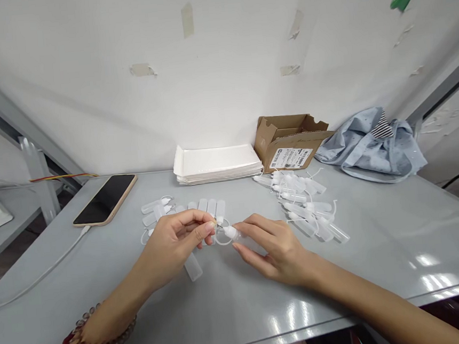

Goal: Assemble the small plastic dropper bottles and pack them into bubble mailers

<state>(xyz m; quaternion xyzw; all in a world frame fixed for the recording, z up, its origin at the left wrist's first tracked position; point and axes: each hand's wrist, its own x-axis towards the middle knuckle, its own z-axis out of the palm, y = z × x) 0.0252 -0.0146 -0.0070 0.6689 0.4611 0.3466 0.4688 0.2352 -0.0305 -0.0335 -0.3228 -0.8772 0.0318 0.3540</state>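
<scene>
My right hand (pixel 274 245) grips a small clear plastic squeeze bottle by its body, with its white cap (pixel 230 232) pointing left. At the bottle's thin tip, the thumb and forefinger of my left hand (pixel 184 235) are pinched together. What sits between them is too small to make out. A white strap loops below the cap. Similar bottles (pixel 212 208) lie in a row behind my left hand, partly hidden by it, and another bottle (pixel 193 267) lies just below. To the right is a loose pile of such bottles (pixel 304 203) with looped straps.
A phone (pixel 105 200) with a white cable (pixel 41 277) lies on the left of the grey table (pixel 241 310). Along the wall stand a stack of white envelopes (pixel 218 165), an open cardboard box (pixel 287 148) and a crumpled light-blue cloth (pixel 372 146).
</scene>
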